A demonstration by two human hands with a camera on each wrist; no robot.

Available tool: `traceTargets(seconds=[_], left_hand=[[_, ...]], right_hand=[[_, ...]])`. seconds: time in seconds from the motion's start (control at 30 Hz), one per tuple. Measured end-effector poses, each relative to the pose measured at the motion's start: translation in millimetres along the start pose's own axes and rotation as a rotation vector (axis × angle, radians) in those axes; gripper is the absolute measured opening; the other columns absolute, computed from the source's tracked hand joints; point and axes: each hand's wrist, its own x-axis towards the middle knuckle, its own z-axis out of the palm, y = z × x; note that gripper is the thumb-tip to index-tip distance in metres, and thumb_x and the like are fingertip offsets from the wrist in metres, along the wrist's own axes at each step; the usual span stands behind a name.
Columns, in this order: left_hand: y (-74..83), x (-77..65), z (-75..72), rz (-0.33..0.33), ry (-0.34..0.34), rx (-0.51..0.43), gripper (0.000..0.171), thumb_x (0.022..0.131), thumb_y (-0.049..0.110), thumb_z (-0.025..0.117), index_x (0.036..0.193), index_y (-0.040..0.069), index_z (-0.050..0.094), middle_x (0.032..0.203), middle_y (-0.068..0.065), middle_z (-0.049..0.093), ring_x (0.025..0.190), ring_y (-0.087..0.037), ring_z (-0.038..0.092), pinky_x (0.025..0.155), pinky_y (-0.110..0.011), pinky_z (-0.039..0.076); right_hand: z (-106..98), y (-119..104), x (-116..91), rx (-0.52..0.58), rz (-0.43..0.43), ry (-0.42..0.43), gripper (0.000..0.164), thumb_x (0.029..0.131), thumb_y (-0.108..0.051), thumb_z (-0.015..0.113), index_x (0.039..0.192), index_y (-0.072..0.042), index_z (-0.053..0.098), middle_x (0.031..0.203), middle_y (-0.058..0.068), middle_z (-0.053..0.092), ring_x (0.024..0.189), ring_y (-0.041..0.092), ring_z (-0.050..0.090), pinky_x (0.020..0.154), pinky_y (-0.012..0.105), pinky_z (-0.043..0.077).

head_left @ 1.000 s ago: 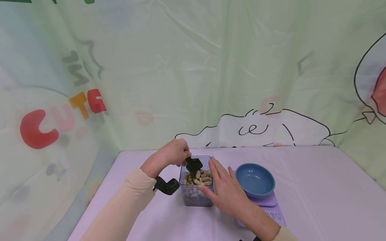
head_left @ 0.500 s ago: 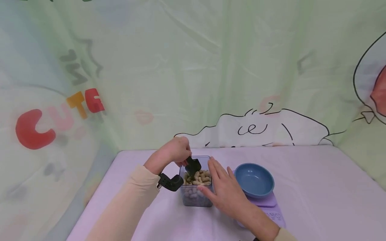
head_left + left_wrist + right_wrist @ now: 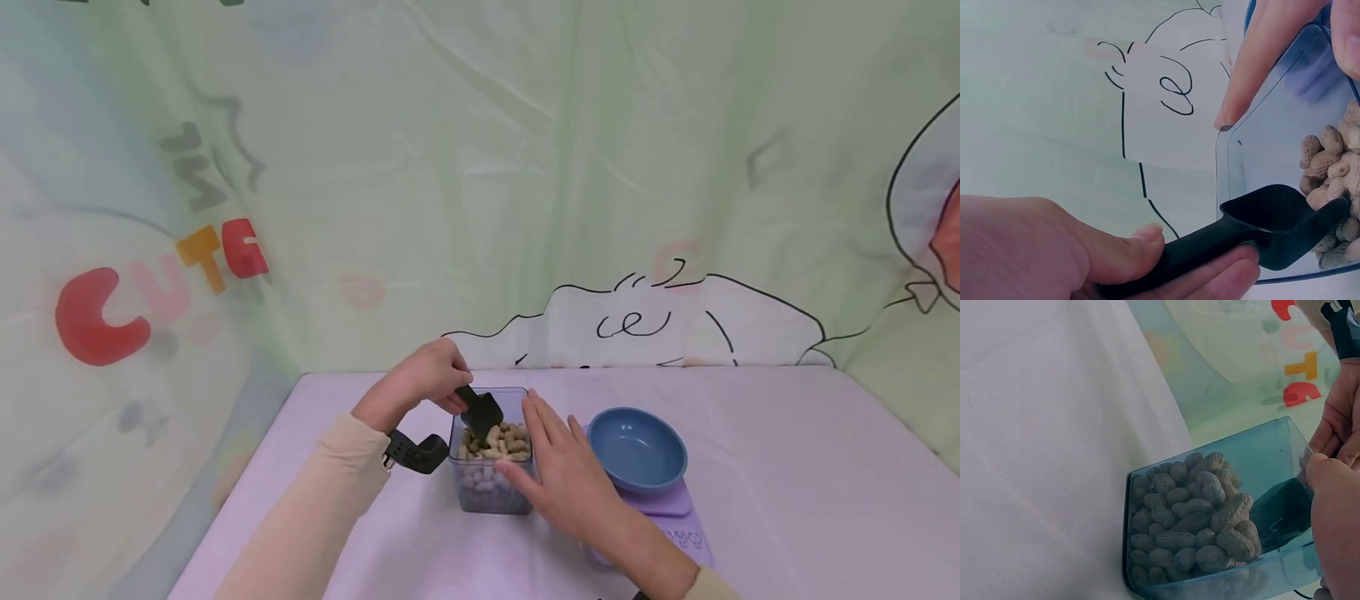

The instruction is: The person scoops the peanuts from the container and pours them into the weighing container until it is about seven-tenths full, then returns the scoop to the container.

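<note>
My left hand point(image 3: 435, 372) grips the handle of a black scoop point(image 3: 483, 410) over the back left corner of a clear bluish plastic container point(image 3: 492, 498). Unshelled peanuts point(image 3: 512, 440) fill its lower part. In the left wrist view, the thumb lies on top of the scoop's handle point(image 3: 1200, 250) with fingers below. The scoop's tip reaches the peanuts point(image 3: 1329, 153), and its bowl looks bare inside. My right hand point(image 3: 567, 481) rests along the container's right side, fingers straight, thumb at the near rim. The right wrist view shows peanuts point(image 3: 1191, 519) through the container's wall.
Right of the container, a blue round bowl point(image 3: 636, 446) stands on a purple kitchen scale point(image 3: 688, 533), partly behind my right hand and forearm. A pale lilac cloth point(image 3: 787, 492) covers the table. Behind hangs a printed curtain point(image 3: 420, 208).
My left wrist has shifted slightly right and then back left. The scoop stays at the peanuts inside the container, and my right hand keeps its place against the side.
</note>
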Motion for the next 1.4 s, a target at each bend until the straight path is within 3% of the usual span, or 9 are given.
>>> traceTargets(seconds=[0.27, 0.5, 0.63, 0.83, 0.97, 1.1, 1.2, 1.27, 1.4], left_hand=[[1.9, -2.6, -0.4, 0.034, 0.023, 0.064, 0.025, 0.099, 0.005, 0.058, 0.117, -0.008, 0.068, 0.110, -0.021, 0.069, 0.080, -0.028, 0.076, 0.067, -0.029, 0.065], [1.7, 1.2, 2.1, 0.029, 0.018, 0.049, 0.024, 0.099, 0.006, 0.059, 0.116, -0.008, 0.069, 0.105, -0.019, 0.070, 0.079, -0.026, 0.076, 0.069, -0.030, 0.065], [0.5, 6.2, 5.1, 0.017, 0.008, -0.023, 0.025, 0.099, 0.006, 0.059, 0.117, -0.009, 0.068, 0.103, -0.020, 0.069, 0.079, -0.028, 0.076, 0.069, -0.030, 0.065], [-15.3, 8.0, 3.8, 0.008, -0.026, -0.147, 0.027, 0.099, 0.003, 0.056, 0.120, -0.010, 0.066, 0.104, -0.023, 0.071, 0.088, -0.032, 0.075, 0.074, -0.033, 0.065], [-10.7, -0.2, 8.3, 0.064, -0.002, 0.006, 0.026, 0.099, 0.000, 0.053, 0.118, -0.009, 0.067, 0.113, -0.024, 0.069, 0.082, -0.031, 0.076, 0.065, -0.028, 0.064], [9.7, -7.9, 12.7, 0.134, 0.069, 0.296, 0.023, 0.095, -0.004, 0.051, 0.100, -0.007, 0.073, 0.093, -0.018, 0.074, 0.063, -0.023, 0.073, 0.055, -0.024, 0.060], [19.7, -6.0, 15.3, 0.134, 0.085, 0.379, 0.022, 0.092, -0.005, 0.051, 0.096, -0.005, 0.072, 0.080, -0.014, 0.073, 0.058, -0.019, 0.071, 0.058, -0.024, 0.060], [21.5, -1.8, 14.6, 0.108, 0.058, 0.340, 0.023, 0.094, -0.003, 0.051, 0.105, -0.006, 0.071, 0.092, -0.016, 0.074, 0.061, -0.020, 0.073, 0.068, -0.027, 0.063], [9.6, 6.7, 6.6, 0.035, 0.008, 0.099, 0.029, 0.098, 0.000, 0.050, 0.121, -0.009, 0.065, 0.119, -0.024, 0.067, 0.073, -0.027, 0.076, 0.079, -0.033, 0.064]], right_hand=[[1, 1, -1, -0.001, -0.006, 0.006, 0.091, 0.096, -0.064, 0.049, 0.157, -0.001, 0.023, 0.164, 0.014, 0.022, 0.150, 0.030, 0.029, 0.119, 0.067, 0.025], [0, 2, 0, 0.005, -0.007, 0.007, 0.090, 0.096, -0.060, 0.052, 0.157, -0.001, 0.022, 0.164, 0.014, 0.023, 0.150, 0.030, 0.029, 0.120, 0.067, 0.025], [1, 5, 0, 0.006, 0.001, 0.009, 0.090, 0.096, -0.061, 0.051, 0.157, -0.001, 0.022, 0.164, 0.014, 0.023, 0.150, 0.031, 0.030, 0.120, 0.067, 0.024], [3, 8, -2, 0.010, 0.000, 0.012, 0.090, 0.096, -0.061, 0.052, 0.156, -0.001, 0.023, 0.164, 0.014, 0.024, 0.149, 0.031, 0.031, 0.119, 0.067, 0.025], [5, 8, -5, 0.020, -0.012, 0.013, 0.089, 0.096, -0.060, 0.053, 0.156, 0.000, 0.025, 0.163, 0.015, 0.025, 0.148, 0.031, 0.033, 0.119, 0.067, 0.026], [6, 6, -5, 0.049, -0.033, 0.023, 0.088, 0.096, -0.058, 0.054, 0.155, 0.001, 0.026, 0.163, 0.015, 0.025, 0.149, 0.029, 0.032, 0.120, 0.066, 0.025], [5, 4, -4, 0.051, -0.038, 0.035, 0.088, 0.096, -0.058, 0.055, 0.155, 0.001, 0.027, 0.163, 0.014, 0.026, 0.149, 0.028, 0.031, 0.120, 0.065, 0.025], [4, 4, -2, 0.047, -0.035, 0.037, 0.088, 0.096, -0.059, 0.054, 0.155, 0.000, 0.027, 0.163, 0.014, 0.026, 0.149, 0.028, 0.031, 0.121, 0.065, 0.025], [5, 3, 0, 0.041, -0.031, 0.028, 0.088, 0.096, -0.060, 0.052, 0.156, 0.000, 0.026, 0.164, 0.013, 0.024, 0.149, 0.029, 0.031, 0.120, 0.066, 0.024]])
